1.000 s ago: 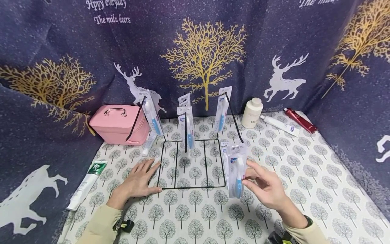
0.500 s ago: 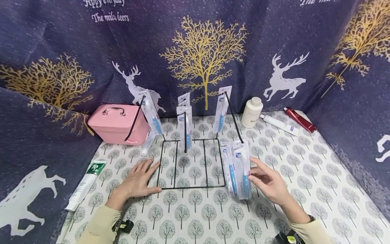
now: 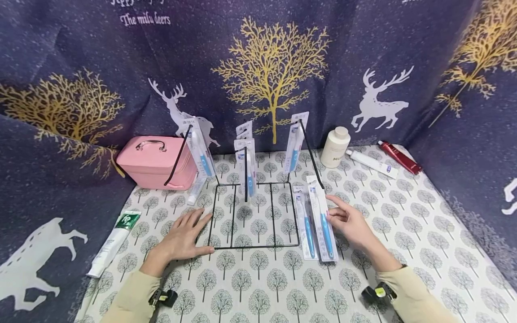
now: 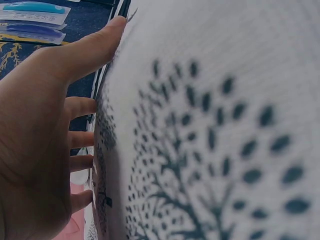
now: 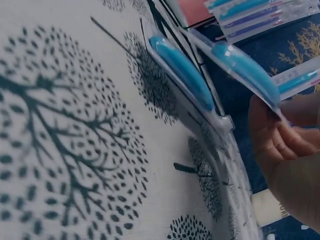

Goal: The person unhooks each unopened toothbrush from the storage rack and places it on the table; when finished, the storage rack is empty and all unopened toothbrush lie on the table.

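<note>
Blue shows through the clear plastic of the packaged toothbrush (image 3: 323, 220) that I have off the right side of the black wire rack (image 3: 256, 247). My right hand (image 3: 352, 224) is the nearer one: just to the package's right, it pinches that edge between thumb and fingers. My left hand (image 3: 181, 237) is well apart, across the rack's base, palm down with fingers spread, thumb at the front left corner.

The package's long axis runs away from me, leaning slightly left at its far end, which sits right by the tip of the rack's right prong (image 3: 312, 154). I judge that how that end meets the tip decides things; I cannot tell whether the prong passes through it.

The head view puts a second packaged toothbrush (image 3: 305, 224) just beside the held one, almost as a pair. The right wrist view shows a gap: the second is lower, close to the table (image 3: 258, 278), and mine is raised. The left wrist view gives my left fingers side-on.
</note>
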### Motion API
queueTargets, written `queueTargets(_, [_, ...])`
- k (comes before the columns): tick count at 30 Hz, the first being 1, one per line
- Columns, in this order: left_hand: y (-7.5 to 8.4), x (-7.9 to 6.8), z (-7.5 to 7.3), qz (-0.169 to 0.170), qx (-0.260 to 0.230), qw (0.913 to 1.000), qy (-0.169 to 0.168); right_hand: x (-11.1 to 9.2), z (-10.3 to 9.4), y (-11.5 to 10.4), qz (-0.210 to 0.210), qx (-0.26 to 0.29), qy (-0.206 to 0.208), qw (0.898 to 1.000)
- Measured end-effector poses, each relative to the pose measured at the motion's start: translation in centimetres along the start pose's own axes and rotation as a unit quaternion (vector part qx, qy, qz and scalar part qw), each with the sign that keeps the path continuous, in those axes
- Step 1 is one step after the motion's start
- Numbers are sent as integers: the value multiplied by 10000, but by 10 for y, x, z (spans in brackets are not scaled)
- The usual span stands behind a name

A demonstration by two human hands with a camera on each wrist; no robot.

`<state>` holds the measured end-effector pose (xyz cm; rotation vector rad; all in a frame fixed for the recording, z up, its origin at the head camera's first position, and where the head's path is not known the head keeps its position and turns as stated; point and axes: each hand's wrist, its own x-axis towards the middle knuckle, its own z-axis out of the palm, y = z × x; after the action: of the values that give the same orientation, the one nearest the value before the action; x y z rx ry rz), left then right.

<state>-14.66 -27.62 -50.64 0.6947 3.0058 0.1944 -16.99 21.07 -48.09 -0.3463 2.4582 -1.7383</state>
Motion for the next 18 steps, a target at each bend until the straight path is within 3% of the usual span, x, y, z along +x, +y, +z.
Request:
queueTargets(7, [1, 0, -2, -20, -29, 10000, -56, 13, -1, 12, 919, 703, -52, 9933])
queueTargets(11, [1, 1, -3, 0, -49, 10000, -13, 17, -1, 13, 1119, 293, -52, 9933])
queueTargets(18, [1, 0, -1, 3, -47, 10000, 18, 21, 0, 18, 929, -394, -181, 9947])
